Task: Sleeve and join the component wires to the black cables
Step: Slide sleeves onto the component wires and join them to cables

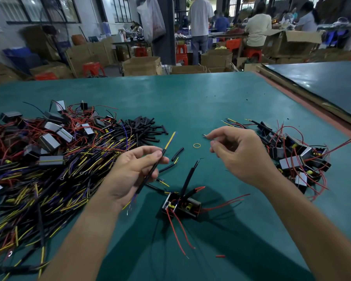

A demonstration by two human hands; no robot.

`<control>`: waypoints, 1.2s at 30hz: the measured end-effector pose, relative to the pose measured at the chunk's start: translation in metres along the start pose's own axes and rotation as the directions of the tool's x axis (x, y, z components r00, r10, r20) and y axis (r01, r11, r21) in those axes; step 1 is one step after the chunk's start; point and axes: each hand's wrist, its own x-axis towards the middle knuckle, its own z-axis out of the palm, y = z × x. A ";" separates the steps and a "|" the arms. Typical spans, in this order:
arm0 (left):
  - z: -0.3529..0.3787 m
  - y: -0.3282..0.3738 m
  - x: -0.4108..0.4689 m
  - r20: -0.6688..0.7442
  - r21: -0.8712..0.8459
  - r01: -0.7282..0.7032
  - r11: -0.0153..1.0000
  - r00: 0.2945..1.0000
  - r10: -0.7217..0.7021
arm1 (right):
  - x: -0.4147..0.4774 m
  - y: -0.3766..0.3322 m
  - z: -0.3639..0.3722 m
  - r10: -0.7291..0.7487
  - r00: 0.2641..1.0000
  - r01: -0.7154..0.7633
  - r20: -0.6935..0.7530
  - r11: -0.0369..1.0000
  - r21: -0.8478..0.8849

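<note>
Your left hand [130,175] pinches a thin black-sleeved cable with a bare yellow end [150,175] between thumb and fingertips. The yellow end points up and away from you, and the lower end trails across your palm. Your right hand [237,153] is curled, thumb and forefinger drawn close. There may be a tiny dark piece at their tips, but it is too small to tell whether they hold anything. I judge you are at the joining step, with the sleeve already on this cable. The next move calls for bringing its end to a lead of the open black plastic component box with red wires [181,205]. That box sits on the green table mat [190,102], just nearer you than both hands and touching neither. A pile of loose black sleeve tubes [144,128] lies beyond and left of the box. A small yellow rubber band [196,145] lies straight beyond it. A cluster of similar black boxes [296,157] lies to its right.
</note>
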 end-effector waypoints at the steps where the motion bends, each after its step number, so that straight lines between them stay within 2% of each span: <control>1: 0.002 0.000 -0.001 0.041 0.000 0.009 1.000 0.999 -0.009 | 0.000 0.000 0.000 -0.014 1.000 0.014 0.017 1.000 0.012; 4: 0.009 -0.003 -0.006 0.139 0.019 0.022 1.000 0.990 -0.025 | -0.002 -0.004 0.000 -0.076 0.995 0.075 0.068 0.997 0.017; 7: 0.017 -0.005 -0.009 0.171 0.022 0.002 1.000 0.985 -0.005 | -0.005 -0.010 0.002 -0.137 0.989 0.138 0.062 0.990 -0.019; 10: 0.026 -0.006 -0.010 0.116 -0.090 -0.038 0.995 0.992 0.048 | -0.008 -0.022 0.004 -0.189 0.982 0.189 -0.012 0.982 0.029; 13: 0.031 -0.003 -0.011 0.037 -0.246 -0.099 0.964 0.993 0.112 | -0.013 -0.034 0.004 -0.204 0.979 0.205 -0.015 0.975 0.084; 18: 0.033 0.003 -0.013 -0.038 -0.407 -0.162 0.899 0.986 0.161 | -0.025 -0.051 0.017 -0.278 0.953 0.287 0.116 0.956 -0.064; 21: 0.035 0.002 -0.015 -0.043 -0.416 -0.202 0.887 0.978 0.203 | -0.031 -0.054 0.023 -0.206 0.950 0.247 0.235 0.956 -0.159; 23: 0.034 0.001 -0.015 -0.023 -0.422 -0.215 0.881 0.974 0.226 | -0.031 -0.055 0.023 -0.130 0.939 0.181 0.319 0.974 -0.137; 25: 0.032 0.000 -0.015 0.010 -0.354 -0.236 0.905 0.967 0.256 | -0.027 -0.052 0.016 -0.040 0.933 0.053 0.358 0.998 -0.029; 26: 0.031 -0.001 -0.014 0.011 -0.255 -0.265 0.930 0.961 0.277 | -0.024 -0.050 0.010 -0.006 0.934 -0.004 0.357 1.000 0.028; 28: 0.030 -0.004 -0.015 0.018 0.063 -0.346 0.936 0.938 0.345 | -0.016 -0.046 -0.002 0.024 0.949 -0.065 0.314 0.991 0.119; 30: 0.033 -0.008 -0.018 0.149 0.330 -0.399 0.855 0.917 0.371 | -0.009 -0.040 -0.009 0.059 0.966 -0.112 0.253 0.973 0.201; 32: 0.036 -0.014 -0.022 0.268 0.510 -0.428 0.747 0.903 0.334 | -0.003 -0.032 -0.012 0.117 0.973 -0.170 0.199 0.947 0.273; 34: 0.037 -0.018 -0.023 0.298 0.585 -0.421 0.693 0.906 0.299 | 0.000 -0.025 -0.014 0.169 0.969 -0.218 0.181 0.929 0.300; 36: 0.040 -0.020 -0.022 0.277 0.539 -0.389 0.747 0.920 0.278 | 0.001 -0.021 -0.015 0.186 0.960 -0.246 0.210 0.919 0.310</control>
